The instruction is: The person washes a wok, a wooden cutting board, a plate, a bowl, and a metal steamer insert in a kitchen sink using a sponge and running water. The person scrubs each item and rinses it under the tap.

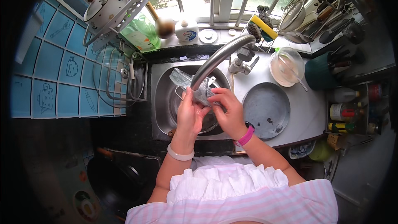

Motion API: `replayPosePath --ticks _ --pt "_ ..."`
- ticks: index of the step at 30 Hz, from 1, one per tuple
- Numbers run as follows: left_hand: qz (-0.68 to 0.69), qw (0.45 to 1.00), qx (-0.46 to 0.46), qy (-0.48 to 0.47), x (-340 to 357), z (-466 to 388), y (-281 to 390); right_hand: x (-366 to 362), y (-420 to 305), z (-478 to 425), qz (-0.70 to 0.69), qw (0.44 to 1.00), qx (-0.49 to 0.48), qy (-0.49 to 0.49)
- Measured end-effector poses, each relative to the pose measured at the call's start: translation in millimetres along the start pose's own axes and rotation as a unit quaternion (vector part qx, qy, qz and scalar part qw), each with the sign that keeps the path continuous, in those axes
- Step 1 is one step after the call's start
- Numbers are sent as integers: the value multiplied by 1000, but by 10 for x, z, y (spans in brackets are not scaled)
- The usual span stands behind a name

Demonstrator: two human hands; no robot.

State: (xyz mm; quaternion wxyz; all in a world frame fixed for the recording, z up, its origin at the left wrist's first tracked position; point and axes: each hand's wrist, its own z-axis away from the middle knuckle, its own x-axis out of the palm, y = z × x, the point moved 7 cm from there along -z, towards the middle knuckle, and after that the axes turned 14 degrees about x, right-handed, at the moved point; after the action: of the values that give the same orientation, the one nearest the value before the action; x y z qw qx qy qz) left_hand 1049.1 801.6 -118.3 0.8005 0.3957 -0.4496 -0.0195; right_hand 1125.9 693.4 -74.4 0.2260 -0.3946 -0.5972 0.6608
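Over the sink, my left hand (190, 112) and my right hand (228, 109) hold a crumpled clear plastic bag (180, 76) between them. Inside or against the bag is a grey item with a fine net-like pattern (203, 90); I cannot tell what it is. My right fingertips pinch its near right side, while my left hand cups it from below. The curved metal faucet (217, 56) ends just above the bag, covering part of it. Behind my hands, the stainless steel sink (160, 99) contains a metal basin and a white-handled utensil (212, 80), both partly hidden.
Right of the sink lies a round grey pan (266, 109), with a plastic tub (286, 67) behind it. Glass lids (124, 73) stand in a rack on the left. A wok (115, 180) is at the lower left. A yellow sponge (264, 28) sits by the window.
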Motion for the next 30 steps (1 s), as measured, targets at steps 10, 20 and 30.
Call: replayPosePath --ticks 10,20,30 --pt "-81 997 0 -8 -195 -126 38 118 -45 112 106 988 -67 -95" --pt "-150 987 -38 -47 -270 -224 -62 173 -233 -209 120 989 -78 25" --pt "-150 986 -18 -68 -312 -333 12 246 -372 104 245 964 -107 7"
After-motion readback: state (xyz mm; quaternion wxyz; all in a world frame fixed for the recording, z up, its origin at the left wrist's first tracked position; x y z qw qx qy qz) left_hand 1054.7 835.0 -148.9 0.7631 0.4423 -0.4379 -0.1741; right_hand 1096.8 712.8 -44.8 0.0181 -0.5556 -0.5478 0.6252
